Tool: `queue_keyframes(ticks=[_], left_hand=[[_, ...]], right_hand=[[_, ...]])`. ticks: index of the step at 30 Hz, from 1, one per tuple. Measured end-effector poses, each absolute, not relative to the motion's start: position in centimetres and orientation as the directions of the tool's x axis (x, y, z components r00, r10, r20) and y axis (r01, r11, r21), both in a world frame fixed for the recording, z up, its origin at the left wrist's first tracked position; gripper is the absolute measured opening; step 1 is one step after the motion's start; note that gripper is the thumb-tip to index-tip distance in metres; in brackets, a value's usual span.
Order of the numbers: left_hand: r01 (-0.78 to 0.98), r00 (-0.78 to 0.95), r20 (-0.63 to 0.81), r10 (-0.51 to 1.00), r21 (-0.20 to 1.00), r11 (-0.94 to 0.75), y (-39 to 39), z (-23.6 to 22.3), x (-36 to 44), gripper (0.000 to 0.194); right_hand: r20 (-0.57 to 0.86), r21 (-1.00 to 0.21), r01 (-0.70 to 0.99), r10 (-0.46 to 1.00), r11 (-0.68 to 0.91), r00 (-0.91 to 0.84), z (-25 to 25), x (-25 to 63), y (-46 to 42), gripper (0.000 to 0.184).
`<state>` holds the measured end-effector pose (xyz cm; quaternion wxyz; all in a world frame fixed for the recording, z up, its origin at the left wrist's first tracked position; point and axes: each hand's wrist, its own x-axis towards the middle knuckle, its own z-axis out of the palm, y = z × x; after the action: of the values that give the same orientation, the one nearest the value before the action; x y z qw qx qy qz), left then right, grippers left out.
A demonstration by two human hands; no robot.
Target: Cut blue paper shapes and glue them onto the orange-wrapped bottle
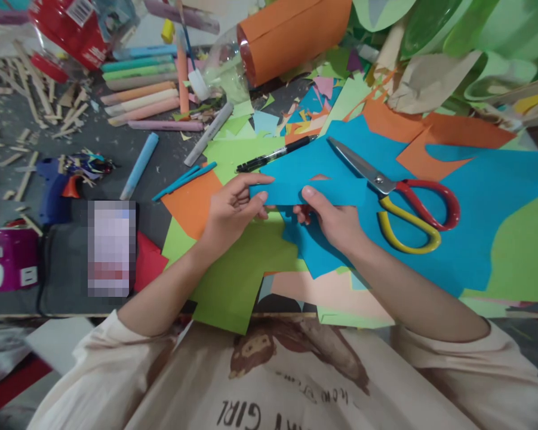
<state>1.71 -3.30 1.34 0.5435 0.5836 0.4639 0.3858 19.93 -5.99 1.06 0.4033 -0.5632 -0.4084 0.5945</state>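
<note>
A strip of blue paper (286,192) is stretched between my hands above the table. My left hand (239,203) pinches its left end between thumb and fingers. Further along, my right hand (329,214) grips the same strip, thumb on top and fingers beneath. Just right of the strip lie scissors (380,182) with one red and one yellow handle, resting on a large blue paper sheet (466,257). Behind the strip is a black pen (275,154). Two thin blue paper rolls (186,179) rest on orange paper (190,206) left of my left hand.
At the left are a blue glue gun (56,188), a phone (111,248) and a purple box (9,260). Chalk-like coloured sticks (143,92) and a plastic bottle wrapped in orange paper (291,42) lie at the back. Green paper (233,280) reaches over the front edge.
</note>
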Motion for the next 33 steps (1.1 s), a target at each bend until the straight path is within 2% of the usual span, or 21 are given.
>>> queue_keyframes(ticks=[4,7,16,24,33], left_hand=[[0.141,0.284,-0.038,0.958,0.990,-0.003,-3.3,1.3,1.7,0.016],[0.164,0.298,-0.032,0.954,0.986,-0.019,-3.4,1.3,1.7,0.016],[0.141,0.309,-0.039,0.950,0.990,-0.005,-3.5,1.3,1.8,0.017],[0.158,0.296,-0.067,0.953,0.987,0.021,-3.6,1.4,1.8,0.020],[0.118,0.299,-0.052,0.953,0.993,0.017,-3.5,1.6,1.9,0.017]], right_hand=[[-0.265,-0.962,0.101,0.958,-0.254,-0.111,1.1,20.1,-5.8,0.050],[-0.208,-0.974,0.129,0.964,-0.188,-0.165,1.5,20.2,-5.7,0.046],[-0.402,-0.910,0.143,0.913,-0.390,-0.070,1.8,20.1,-5.8,0.052],[-0.438,-0.893,0.141,0.898,-0.427,-0.053,2.1,19.9,-5.8,0.059],[-0.480,-0.873,0.125,0.875,-0.471,-0.062,2.2,19.9,-5.7,0.058]])
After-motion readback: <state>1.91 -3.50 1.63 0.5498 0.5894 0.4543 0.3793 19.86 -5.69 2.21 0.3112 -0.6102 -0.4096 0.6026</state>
